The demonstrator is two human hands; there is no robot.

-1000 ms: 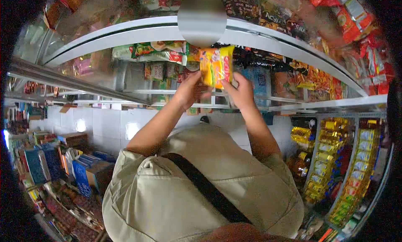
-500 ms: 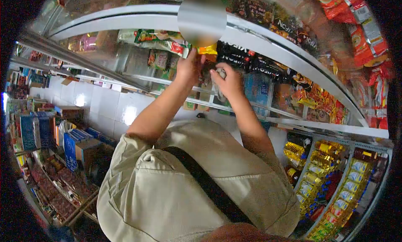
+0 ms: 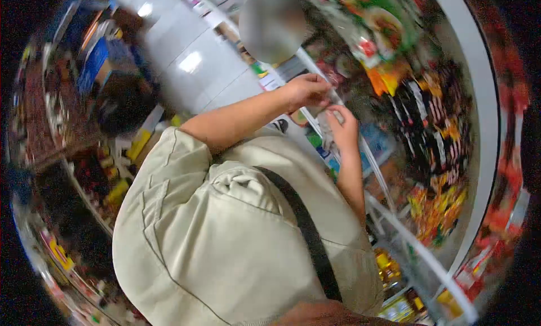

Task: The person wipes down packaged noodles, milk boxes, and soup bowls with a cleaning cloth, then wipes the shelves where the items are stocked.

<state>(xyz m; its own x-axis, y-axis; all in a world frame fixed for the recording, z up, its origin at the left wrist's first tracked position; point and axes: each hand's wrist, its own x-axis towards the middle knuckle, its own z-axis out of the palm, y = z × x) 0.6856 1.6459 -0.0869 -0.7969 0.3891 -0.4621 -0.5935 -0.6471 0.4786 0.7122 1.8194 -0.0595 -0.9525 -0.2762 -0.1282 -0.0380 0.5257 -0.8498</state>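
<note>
My left hand [image 3: 309, 94] is over the shelf's front rail [image 3: 378, 178], its fingers curled together. Whatever may be between those fingers is too small and blurred to make out. Just below it, my right hand [image 3: 345, 127] grips a crumpled grey cloth [image 3: 326, 129] that hangs down near the rail. The fingertips of both hands are close to each other. Beyond them on the shelf lie a green noodle packet [image 3: 389, 30], an orange-yellow packet [image 3: 386, 78] and a row of black packets [image 3: 417, 114], all smeared by motion.
A white curved shelf edge [image 3: 486, 129] runs along the right, with red packets [image 3: 507, 213] beyond it. Yellow bottles [image 3: 389, 269] stand low at the right. White floor tiles [image 3: 180, 50] show at upper left, beside a blue box [image 3: 96, 64] and stocked shelves.
The view has swung round, so the shelf now stands at the right. My left hand has come away from the yellow packet toward the front rail. The cloth stays in my right hand.
</note>
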